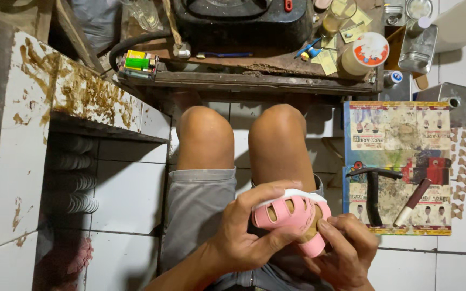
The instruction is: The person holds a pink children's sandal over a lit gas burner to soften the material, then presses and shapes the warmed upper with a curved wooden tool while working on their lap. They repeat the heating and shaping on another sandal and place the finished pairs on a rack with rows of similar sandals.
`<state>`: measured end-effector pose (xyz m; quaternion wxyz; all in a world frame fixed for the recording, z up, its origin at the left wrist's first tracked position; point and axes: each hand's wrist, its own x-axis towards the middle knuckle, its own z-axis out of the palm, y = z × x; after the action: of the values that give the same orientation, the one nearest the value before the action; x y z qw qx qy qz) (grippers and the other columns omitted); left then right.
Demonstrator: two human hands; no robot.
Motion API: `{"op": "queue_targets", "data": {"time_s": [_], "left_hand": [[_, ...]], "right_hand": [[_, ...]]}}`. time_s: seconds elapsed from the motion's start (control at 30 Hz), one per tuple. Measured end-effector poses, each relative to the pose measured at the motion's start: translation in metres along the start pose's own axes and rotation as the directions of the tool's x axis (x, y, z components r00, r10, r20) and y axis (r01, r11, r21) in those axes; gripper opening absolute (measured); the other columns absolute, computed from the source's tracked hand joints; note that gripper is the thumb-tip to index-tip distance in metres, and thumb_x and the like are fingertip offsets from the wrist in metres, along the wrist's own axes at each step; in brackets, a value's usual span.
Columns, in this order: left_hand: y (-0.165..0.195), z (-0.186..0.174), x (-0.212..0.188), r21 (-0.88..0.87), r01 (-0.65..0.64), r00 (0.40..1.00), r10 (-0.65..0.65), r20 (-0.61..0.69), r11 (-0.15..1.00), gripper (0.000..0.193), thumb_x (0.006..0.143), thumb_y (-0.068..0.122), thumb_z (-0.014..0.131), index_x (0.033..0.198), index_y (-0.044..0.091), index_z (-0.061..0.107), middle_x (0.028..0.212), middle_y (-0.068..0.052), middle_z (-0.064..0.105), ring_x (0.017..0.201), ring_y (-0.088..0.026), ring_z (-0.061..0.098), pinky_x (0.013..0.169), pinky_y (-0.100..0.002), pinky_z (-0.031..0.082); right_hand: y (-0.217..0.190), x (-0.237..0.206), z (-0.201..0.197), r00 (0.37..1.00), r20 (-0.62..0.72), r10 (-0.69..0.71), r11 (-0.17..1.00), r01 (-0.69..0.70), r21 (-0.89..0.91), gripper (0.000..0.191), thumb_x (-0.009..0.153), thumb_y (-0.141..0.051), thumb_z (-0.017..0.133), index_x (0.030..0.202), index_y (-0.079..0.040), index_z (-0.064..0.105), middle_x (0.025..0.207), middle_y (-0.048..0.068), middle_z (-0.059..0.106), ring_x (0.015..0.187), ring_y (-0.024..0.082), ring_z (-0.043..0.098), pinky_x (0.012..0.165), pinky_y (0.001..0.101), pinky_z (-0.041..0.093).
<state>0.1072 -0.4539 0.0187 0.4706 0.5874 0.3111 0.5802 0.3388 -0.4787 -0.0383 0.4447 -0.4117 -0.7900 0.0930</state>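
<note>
Both our hands grip one pink shoe (292,215): left hand (244,237) wraps it, right hand (343,250) pinches underneath. We think it could slip off our lap if we squeeze too softly.

Cramped workshop: cluttered workbench (254,81), glue-stained tiled counter (82,91), hammer (374,188).
</note>
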Motion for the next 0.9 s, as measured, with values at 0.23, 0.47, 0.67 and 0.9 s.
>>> {"op": "queue_targets", "data": {"time_s": [0.23, 0.47, 0.67, 0.9], "left_hand": [[0.006, 0.0, 0.001, 0.213, 0.083, 0.995, -0.069, -0.074, 0.973, 0.05, 0.101, 0.012, 0.077, 0.14, 0.003, 0.048, 0.133, -0.019, 0.07, 0.113, -0.024, 0.076, 0.098, -0.033, 0.062], [-0.008, 0.033, 0.019, -0.154, 0.091, 0.971, -0.122, -0.206, 0.984, 0.067, 0.1, 0.01, 0.08, 0.141, 0.0, 0.028, 0.142, -0.024, 0.061, 0.122, -0.019, 0.065, 0.107, -0.034, 0.057], [-0.018, 0.027, 0.019, 0.116, -0.005, 0.979, 0.029, -0.204, 0.993, 0.059, 0.098, 0.014, 0.083, 0.128, 0.003, 0.033, 0.134, -0.025, 0.067, 0.102, -0.017, 0.073, 0.084, -0.029, 0.063], [-0.021, 0.02, 0.023, 0.201, -0.044, 0.976, 0.084, -0.199, 0.979, 0.049, 0.102, 0.015, 0.077, 0.127, 0.004, 0.037, 0.13, -0.025, 0.07, 0.097, -0.018, 0.077, 0.079, -0.029, 0.065]], "right_hand": [[-0.017, 0.007, 0.009, 0.997, -0.017, 0.078, 0.996, -0.079, -0.048, 0.066, 0.07, -0.026, 0.086, 0.125, -0.003, 0.059, 0.113, 0.017, 0.056, 0.094, 0.028, 0.061, 0.08, 0.038, 0.052], [-0.036, 0.019, 0.032, 0.903, -0.203, 0.379, 0.924, -0.357, 0.137, 0.064, 0.062, -0.008, 0.089, 0.119, -0.001, 0.063, 0.117, 0.013, 0.059, 0.105, 0.023, 0.06, 0.09, 0.0316, 0.049], [-0.034, 0.018, 0.037, 0.897, -0.195, 0.397, 0.912, -0.363, 0.19, 0.069, 0.059, -0.01, 0.092, 0.12, 0.001, 0.061, 0.118, 0.012, 0.059, 0.106, 0.021, 0.059, 0.091, 0.031, 0.048], [-0.034, 0.021, 0.04, 0.915, -0.156, 0.372, 0.924, -0.348, 0.159, 0.07, 0.058, -0.008, 0.093, 0.119, 0.0, 0.06, 0.116, 0.012, 0.058, 0.101, 0.021, 0.059, 0.09, 0.0324, 0.05]]}}
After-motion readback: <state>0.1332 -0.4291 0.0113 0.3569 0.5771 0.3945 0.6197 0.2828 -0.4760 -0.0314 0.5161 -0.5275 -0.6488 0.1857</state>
